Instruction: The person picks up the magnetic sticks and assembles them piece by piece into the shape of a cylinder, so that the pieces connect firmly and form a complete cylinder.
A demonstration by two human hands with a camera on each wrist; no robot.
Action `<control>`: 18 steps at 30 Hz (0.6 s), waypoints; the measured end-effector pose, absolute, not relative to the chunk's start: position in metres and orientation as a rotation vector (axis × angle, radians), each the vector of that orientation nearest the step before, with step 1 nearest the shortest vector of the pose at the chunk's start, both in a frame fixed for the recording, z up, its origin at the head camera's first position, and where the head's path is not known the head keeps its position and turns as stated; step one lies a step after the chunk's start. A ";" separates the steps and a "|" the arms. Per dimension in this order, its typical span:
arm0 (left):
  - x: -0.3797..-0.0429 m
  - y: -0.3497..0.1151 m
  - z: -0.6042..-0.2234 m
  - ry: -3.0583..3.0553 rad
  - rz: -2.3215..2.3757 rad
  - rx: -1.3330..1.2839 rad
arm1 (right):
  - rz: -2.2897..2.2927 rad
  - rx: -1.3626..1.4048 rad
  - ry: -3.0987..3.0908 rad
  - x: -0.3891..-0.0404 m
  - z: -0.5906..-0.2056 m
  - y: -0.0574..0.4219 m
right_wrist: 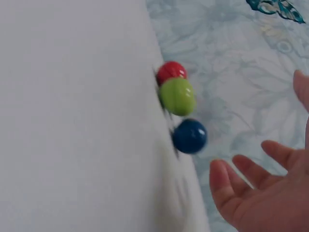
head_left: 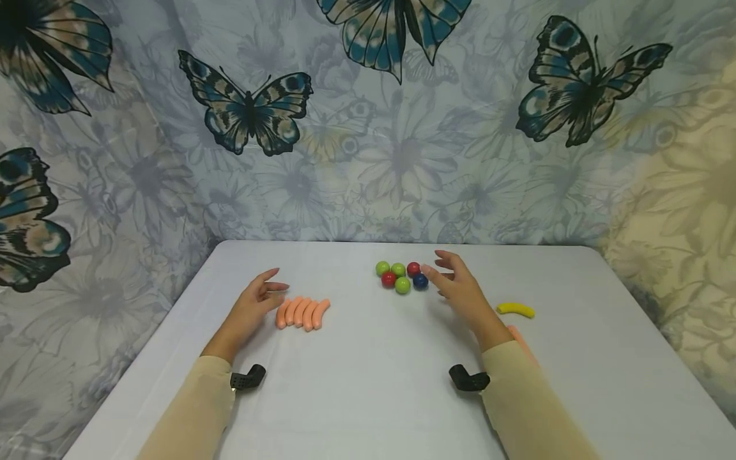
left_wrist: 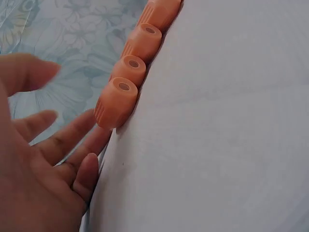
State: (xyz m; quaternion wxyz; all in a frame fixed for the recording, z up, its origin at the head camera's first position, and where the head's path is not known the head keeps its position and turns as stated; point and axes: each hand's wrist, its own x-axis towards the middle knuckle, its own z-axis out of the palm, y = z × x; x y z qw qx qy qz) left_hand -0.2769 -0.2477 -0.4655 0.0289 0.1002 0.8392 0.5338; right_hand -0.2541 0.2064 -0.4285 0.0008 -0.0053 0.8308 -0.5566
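So there's a row of five orange sausage-shaped pieces (head_left: 299,313) on the white counter (head_left: 356,390), and the left hand (head_left: 248,310) is right beside the end one, fingers loosely spread. Can't tell if it's touching. Right hand (head_left: 462,295) is relaxed and spread too, next to the blue ball (head_left: 421,281), which sits with two red balls (head_left: 388,279) and three green ones (head_left: 402,285). Yellow curved piece (head_left: 515,310) lies right of that wrist.

1. The white table (head_left: 356,396) has rounded far corners.
2. Five orange pieces (head_left: 299,312) lie toward its left edge.
3. Six balls (head_left: 398,270), green, red and blue, cluster near the far edge.
4. A yellow piece (head_left: 515,310) and partly hidden orange stick (head_left: 520,338) lie toward the right edge.
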 end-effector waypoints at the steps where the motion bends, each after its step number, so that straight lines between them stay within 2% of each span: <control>1: -0.277 -0.248 -0.467 2.596 1.623 0.323 | -1.764 0.025 2.609 -0.258 -0.434 0.202; 7: -0.275 -0.248 -0.473 2.686 1.471 0.312 | -1.711 0.084 2.738 -0.269 -0.461 0.191; 18: -0.276 -0.245 -0.477 2.857 1.416 0.125 | -1.435 -0.109 3.022 -0.272 -0.477 0.194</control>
